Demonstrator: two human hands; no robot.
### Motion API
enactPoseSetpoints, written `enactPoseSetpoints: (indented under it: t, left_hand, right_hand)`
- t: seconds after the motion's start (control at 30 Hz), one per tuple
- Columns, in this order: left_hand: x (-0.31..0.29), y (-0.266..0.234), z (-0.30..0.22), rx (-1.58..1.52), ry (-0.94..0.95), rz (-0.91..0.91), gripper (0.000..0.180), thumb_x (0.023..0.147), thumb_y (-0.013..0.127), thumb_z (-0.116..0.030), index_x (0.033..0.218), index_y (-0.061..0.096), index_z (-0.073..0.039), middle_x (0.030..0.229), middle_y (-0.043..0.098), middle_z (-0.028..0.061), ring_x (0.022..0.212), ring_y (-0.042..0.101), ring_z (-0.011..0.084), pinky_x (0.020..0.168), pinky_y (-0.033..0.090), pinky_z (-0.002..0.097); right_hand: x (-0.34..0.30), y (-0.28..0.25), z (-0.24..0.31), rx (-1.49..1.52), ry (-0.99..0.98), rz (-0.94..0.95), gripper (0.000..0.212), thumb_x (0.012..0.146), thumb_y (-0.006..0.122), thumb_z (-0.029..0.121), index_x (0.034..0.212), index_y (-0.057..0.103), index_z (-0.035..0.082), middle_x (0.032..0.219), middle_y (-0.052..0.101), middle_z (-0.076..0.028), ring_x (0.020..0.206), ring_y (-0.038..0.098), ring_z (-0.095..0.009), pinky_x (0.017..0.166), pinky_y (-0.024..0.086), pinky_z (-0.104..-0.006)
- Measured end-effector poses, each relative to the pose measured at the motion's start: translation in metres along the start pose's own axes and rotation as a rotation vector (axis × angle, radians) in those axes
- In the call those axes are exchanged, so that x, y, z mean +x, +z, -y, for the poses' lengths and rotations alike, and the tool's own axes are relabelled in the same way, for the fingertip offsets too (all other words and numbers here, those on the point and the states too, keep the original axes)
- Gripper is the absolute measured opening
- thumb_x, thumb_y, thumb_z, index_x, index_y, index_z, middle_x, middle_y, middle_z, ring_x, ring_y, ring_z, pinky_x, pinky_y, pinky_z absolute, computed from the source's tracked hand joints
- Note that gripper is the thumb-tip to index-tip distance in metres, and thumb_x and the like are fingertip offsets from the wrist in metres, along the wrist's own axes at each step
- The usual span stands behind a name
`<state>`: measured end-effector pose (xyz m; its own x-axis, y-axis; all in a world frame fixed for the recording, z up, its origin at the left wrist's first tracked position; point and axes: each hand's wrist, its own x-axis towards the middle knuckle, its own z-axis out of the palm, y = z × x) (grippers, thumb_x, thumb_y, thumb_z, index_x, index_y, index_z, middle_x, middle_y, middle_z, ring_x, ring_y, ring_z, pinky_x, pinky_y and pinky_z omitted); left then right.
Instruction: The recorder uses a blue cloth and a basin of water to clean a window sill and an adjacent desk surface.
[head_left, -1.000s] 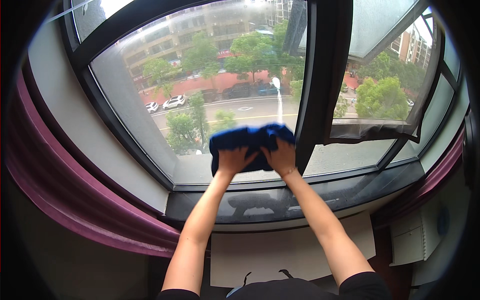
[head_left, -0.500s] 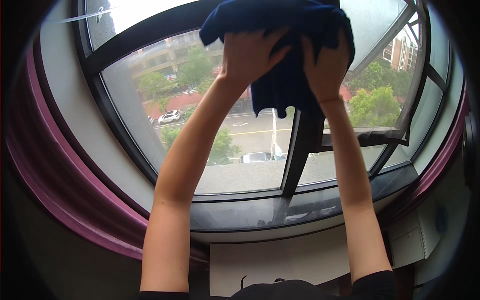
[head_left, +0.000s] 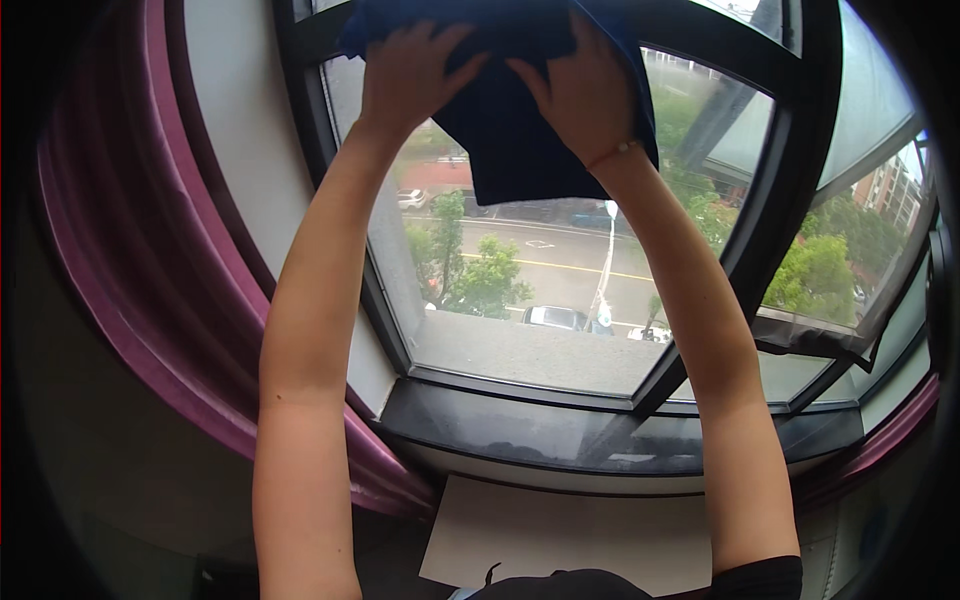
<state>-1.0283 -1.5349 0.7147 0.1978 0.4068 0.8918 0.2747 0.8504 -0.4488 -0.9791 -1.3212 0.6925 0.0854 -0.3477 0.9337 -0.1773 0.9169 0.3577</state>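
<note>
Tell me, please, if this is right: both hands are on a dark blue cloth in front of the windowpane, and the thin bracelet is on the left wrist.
Not quite: the head view shows the thin bracelet on the wrist of the right hand. Both hands are indeed on the dark blue cloth in front of the windowpane.

Basically all the light is daylight pouring through the window pane (head_left: 560,265), so the room side sits pretty dim, and the hands (head_left: 592,108) and blue cloth (head_left: 540,165) end up backlit and kinda murky. The glossy dark windowsill (head_left: 480,418) kicks back some pale reflections, while the street (head_left: 560,262) outside looks bright but soft. Fisheye bends the window frame (head_left: 772,200) and the corners go black.
</note>
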Motion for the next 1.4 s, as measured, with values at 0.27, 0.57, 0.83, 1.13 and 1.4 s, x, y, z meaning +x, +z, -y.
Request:
enactPoseSetpoints:
  t: [0.27,0.57,0.83,1.13,1.4]
  left_hand:
    - [-0.106,-0.028,0.077,0.349,-0.219,0.300,0.020,0.093,0.060,-0.028,0.096,0.063,-0.009,0.088,0.064,0.0123,0.079,0.070,0.0280,0.060,0.058,0.0412]
    - [-0.290,-0.049,-0.029,0.141,-0.628,0.706,0.013,0.087,0.065,-0.022,0.088,0.065,-0.009,0.086,0.064,0.0158,0.074,0.070,0.0338,0.059,0.059,0.0451]
    - [-0.452,-0.121,-0.154,-0.229,-0.653,0.899,0.036,0.089,0.069,-0.027,0.111,0.059,-0.001,0.109,0.056,0.0270,0.091,0.062,0.0421,0.073,0.055,0.0501]
    - [-0.165,-0.025,-0.026,-0.189,-0.567,0.291,0.043,0.092,0.067,-0.040,0.100,0.065,0.002,0.095,0.059,0.0256,0.093,0.060,0.0439,0.079,0.053,0.0477]
    - [-0.055,0.006,-0.095,-0.025,-0.373,0.206,0.062,0.088,0.066,-0.059,0.111,0.066,-0.002,0.102,0.063,0.0221,0.099,0.061,0.0389,0.077,0.049,0.0540]
  right_hand:
    - [0.039,0.121,0.150,0.356,-0.170,0.005,0.032,0.093,0.061,0.021,0.113,0.069,-0.003,0.132,0.059,-0.023,0.118,0.058,-0.036,0.106,0.044,-0.0418]
    - [-0.139,0.102,0.238,0.948,0.227,0.331,0.044,0.087,0.054,0.002,0.130,0.061,0.005,0.126,0.062,-0.023,0.119,0.055,-0.043,0.103,0.044,-0.0463]
    - [-0.334,0.009,0.237,0.900,0.022,0.870,0.065,0.082,0.069,0.008,0.145,0.052,0.013,0.146,0.050,-0.014,0.135,0.047,-0.035,0.115,0.039,-0.0413]
    - [-0.058,0.051,0.115,0.877,0.042,0.325,0.053,0.092,0.064,0.020,0.141,0.051,0.007,0.108,0.067,-0.025,0.104,0.062,-0.040,0.092,0.050,-0.0396]
    - [-0.057,-0.004,-0.033,0.222,-0.141,0.270,0.049,0.100,0.055,0.040,0.083,0.075,-0.002,0.132,0.061,-0.024,0.107,0.064,-0.035,0.101,0.046,-0.0411]
